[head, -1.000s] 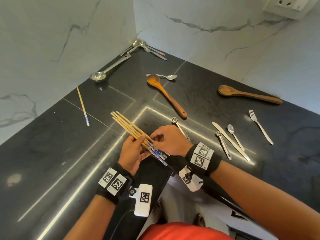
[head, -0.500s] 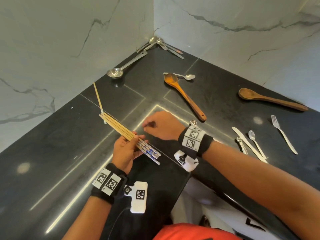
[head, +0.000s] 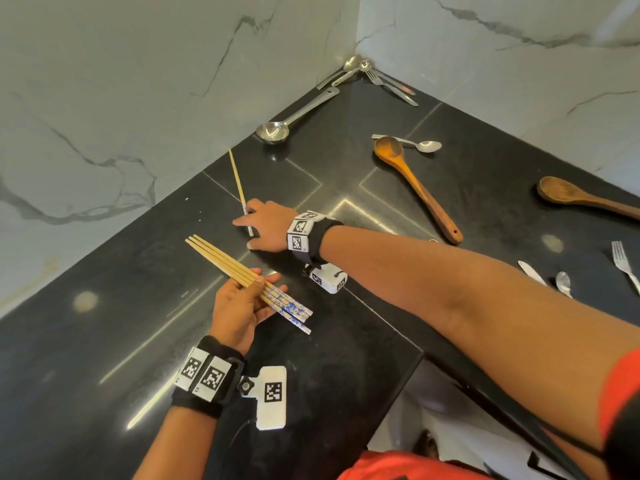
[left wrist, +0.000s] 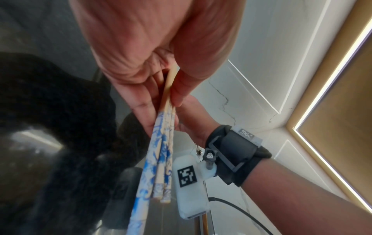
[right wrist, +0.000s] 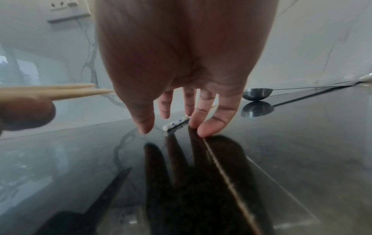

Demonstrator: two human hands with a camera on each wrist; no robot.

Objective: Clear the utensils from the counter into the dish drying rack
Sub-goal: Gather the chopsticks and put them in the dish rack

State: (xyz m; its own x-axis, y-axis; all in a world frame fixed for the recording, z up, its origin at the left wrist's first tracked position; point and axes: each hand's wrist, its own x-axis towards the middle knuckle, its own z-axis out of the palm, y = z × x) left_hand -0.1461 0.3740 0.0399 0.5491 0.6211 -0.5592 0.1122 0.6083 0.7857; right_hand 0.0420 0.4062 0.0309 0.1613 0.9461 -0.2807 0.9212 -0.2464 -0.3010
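Observation:
On the black counter (head: 104, 341) my left hand (head: 258, 284) holds a bundle of bamboo chopsticks (head: 225, 259) with blue-and-white ends, pinched between thumb and fingers; the left wrist view shows those chopsticks (left wrist: 161, 151) and the grip up close. A single chopstick (head: 237, 178) lies by the left wall. My right hand (head: 247, 230) is spread over its patterned end with straight fingers. In the right wrist view the right hand (right wrist: 173, 130) has its fingertips (right wrist: 203, 132) on the counter, and the chopstick end (right wrist: 177, 122) lies between thumb and fingers, ungripped. No drying rack is in view.
A steel ladle (head: 273, 131) lies near the left wall, with loose cutlery (head: 367, 72) in the corner. Two wooden spoons (head: 412, 181) (head: 581, 199), a teaspoon (head: 427, 146), a fork (head: 623, 261) and a knife (head: 530, 271) lie to the right. Marble walls close off the left and back.
My right hand has let go of the bundle and moved up and left to the lone chopstick by the wall. The left hand still holds the bundle.

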